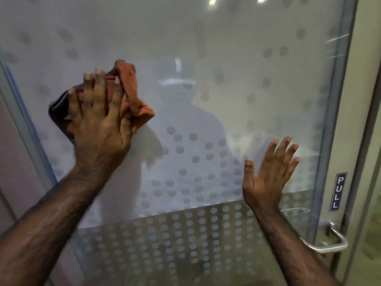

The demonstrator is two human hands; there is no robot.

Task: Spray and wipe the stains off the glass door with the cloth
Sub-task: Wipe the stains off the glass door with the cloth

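Pressing cloth [132, 93] on glass door [237, 65], left hand [99, 120] fingers spread flat.
Right hand [268, 178] open-fingered, holding nothing, right of cloth.

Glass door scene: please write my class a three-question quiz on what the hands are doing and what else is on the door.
1. True or false: the left hand presses the cloth against the glass door.
2. The right hand is: A) gripping the handle; B) open, holding nothing; C) holding a spray bottle.
3. Fill in: the blue sign above the handle reads ____.

Key: 1 true; 2 B; 3 PULL.
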